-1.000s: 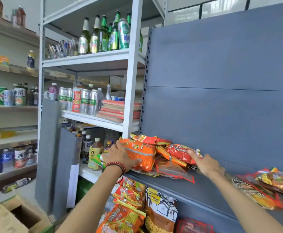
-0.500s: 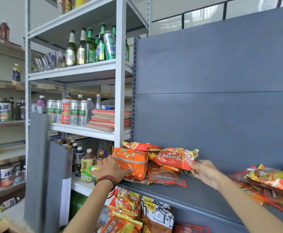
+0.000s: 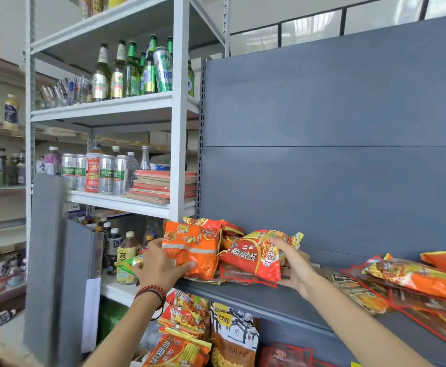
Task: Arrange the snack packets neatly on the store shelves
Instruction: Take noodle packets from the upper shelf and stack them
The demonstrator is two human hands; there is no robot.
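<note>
While the left hand [image 3: 161,266] clasps the orange packet [image 3: 192,250], the right hand [image 3: 296,271] pinches the red packet [image 3: 253,258]; its long axis extends leftward from those fingers.

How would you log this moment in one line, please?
step: arranging packets | left hand: grips orange packet | right hand: holds red packet | place: grey shelf

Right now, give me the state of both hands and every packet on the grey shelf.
left hand: grips the orange packet's left end.
right hand: grips the red packet's right end.
orange packet: standing on edge on the grey shelf.
red packet: tilted, held.
right-side packets: lying flat, overlapping.
</note>
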